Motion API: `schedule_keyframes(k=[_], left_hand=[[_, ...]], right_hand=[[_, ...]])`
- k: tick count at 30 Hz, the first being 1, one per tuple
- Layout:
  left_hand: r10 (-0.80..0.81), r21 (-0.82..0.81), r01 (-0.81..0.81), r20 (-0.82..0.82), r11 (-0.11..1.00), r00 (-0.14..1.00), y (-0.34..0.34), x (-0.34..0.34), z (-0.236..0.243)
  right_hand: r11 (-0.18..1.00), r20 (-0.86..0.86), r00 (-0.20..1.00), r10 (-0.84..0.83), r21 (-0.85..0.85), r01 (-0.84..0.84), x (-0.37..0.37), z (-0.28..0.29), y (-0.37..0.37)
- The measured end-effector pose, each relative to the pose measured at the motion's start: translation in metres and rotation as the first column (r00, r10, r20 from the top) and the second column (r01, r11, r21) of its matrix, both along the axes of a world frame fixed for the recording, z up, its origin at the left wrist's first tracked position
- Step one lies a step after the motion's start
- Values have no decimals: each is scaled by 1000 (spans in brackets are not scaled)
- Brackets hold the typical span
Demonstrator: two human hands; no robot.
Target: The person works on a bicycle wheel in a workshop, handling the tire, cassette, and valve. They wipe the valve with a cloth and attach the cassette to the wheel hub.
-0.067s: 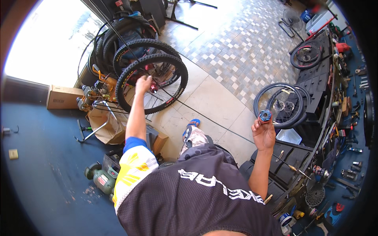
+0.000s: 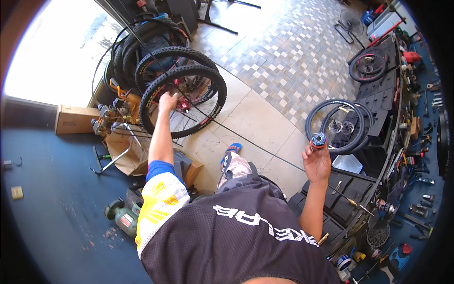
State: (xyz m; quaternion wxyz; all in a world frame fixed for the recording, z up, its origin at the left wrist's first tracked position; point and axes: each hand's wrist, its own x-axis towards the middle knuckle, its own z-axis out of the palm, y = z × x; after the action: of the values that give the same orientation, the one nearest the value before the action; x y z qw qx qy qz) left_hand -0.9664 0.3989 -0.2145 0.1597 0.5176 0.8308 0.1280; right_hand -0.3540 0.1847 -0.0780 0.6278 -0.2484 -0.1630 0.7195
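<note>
Blue and orange, a small round part [image 2: 318, 139] sits raised at the fingertips of the right hand [image 2: 317, 162], pinched between thumb and fingers. Well apart, the left hand [image 2: 168, 101] reaches to the red hub [image 2: 183, 105] of a knobbly-tyred wheel [image 2: 221, 97]; I cannot tell whether its fingers are closed on anything. Large pale tiles [image 2: 241, 111] cover the near floor, giving way to small patterned tiles [image 2: 283, 57] beyond. Daylight pours through a window [image 2: 52, 52] above a scuffed blue wall [image 2: 52, 213], while tools [image 2: 426, 104] crowd the far right side.
</note>
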Motion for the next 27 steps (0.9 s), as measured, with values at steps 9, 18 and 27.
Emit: schedule_keyframes(k=[9,18,27], left_hand=[[15,-318,-61,-146,946,989,106,-108,-29],[-34,-416,-11,-102,909,994,121,-138,-77],[-460,-115,446,-196,888,866,57,-62,-51]], right_hand=[[922,244,948,-204,-278,270,-27,22,-25],[866,414,892,-181,-362,344,-54,20,-14],[864,306,922,-236,-369,343,-78,-3,-24]])
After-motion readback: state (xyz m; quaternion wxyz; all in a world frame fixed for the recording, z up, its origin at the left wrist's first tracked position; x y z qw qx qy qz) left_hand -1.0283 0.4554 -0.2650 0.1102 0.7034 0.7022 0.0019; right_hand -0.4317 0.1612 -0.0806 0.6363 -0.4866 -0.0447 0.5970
